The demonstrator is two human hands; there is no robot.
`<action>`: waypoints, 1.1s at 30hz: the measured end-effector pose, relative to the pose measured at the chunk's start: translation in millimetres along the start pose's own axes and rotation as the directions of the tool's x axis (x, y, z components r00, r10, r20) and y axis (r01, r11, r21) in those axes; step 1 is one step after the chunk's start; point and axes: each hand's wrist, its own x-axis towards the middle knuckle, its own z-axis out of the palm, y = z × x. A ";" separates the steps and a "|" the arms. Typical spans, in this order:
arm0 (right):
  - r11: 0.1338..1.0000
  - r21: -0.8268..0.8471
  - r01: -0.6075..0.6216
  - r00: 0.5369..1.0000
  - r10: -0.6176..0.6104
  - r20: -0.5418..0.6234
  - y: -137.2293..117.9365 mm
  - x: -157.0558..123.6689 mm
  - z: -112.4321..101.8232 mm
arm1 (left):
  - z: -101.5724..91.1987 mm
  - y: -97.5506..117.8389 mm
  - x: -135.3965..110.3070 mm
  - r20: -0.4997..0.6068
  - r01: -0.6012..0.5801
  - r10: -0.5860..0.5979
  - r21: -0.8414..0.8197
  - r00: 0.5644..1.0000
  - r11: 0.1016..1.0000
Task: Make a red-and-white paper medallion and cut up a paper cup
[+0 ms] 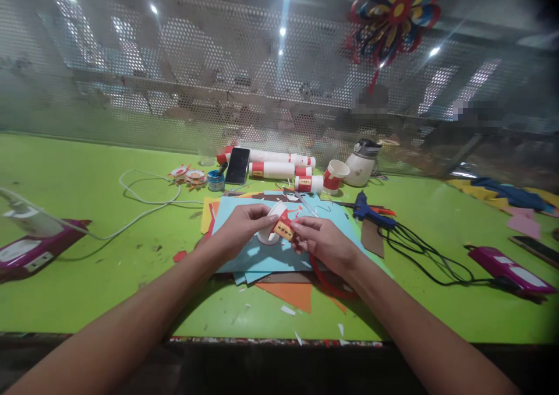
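Note:
Above the middle of the table, a small white paper cup with a red band and a yellow printed label is held tilted between both hands. My left hand is closed on the cup's white side, thumb toward the label. The fingers of my right hand pinch the red band at the label's right edge. Light blue paper sheets lie beneath the hands, over orange and brown sheets. A red strip curves under my right wrist.
Behind stand red-and-white cups, paper rolls, a phone, a blue jar and a kettle. A blue glue gun trails a black cable rightward to a purple power strip. Another power strip lies left.

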 end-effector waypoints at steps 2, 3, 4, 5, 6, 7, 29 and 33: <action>0.999 -0.046 0.018 1.000 -0.018 -0.019 1.7 -0.8 1.4 | 0.6 1.3 -1.1 0.019 -0.006 0.006 0.017 1.000 1.000; 0.996 -0.081 0.026 0.999 -0.029 -0.029 1.8 -1.4 1.9 | 0.7 1.9 -1.7 0.033 -0.009 0.008 0.030 0.999 1.000; 0.993 -0.116 0.034 0.999 -0.039 -0.037 1.4 -2.1 2.3 | 0.6 2.2 -2.1 0.051 -0.013 0.011 0.044 0.999 0.999; 0.988 -0.148 0.041 0.998 -0.048 -0.044 0.7 -2.8 2.8 | 0.3 2.2 -2.3 0.067 -0.020 0.016 0.055 0.998 0.998; 0.984 -0.173 0.046 0.997 -0.055 -0.048 -0.3 -3.5 3.3 | -0.1 1.9 -2.4 0.080 -0.029 0.023 0.065 0.997 0.997; 0.980 -0.191 0.049 0.997 -0.060 -0.052 -1.3 -4.3 4.0 | -0.6 1.1 -2.3 0.090 -0.039 0.032 0.073 0.995 0.997; 0.926 -0.366 0.091 0.989 -0.129 -0.079 -0.5 -6.7 6.7 | -3.0 -4.6 -0.2 0.231 0.078 -0.039 -0.165 0.972 0.983; 0.586 -0.723 0.366 0.907 -0.399 0.136 -4.6 -12.8 12.2 | -7.5 -3.1 -0.2 0.200 0.021 0.010 -0.156 0.980 0.988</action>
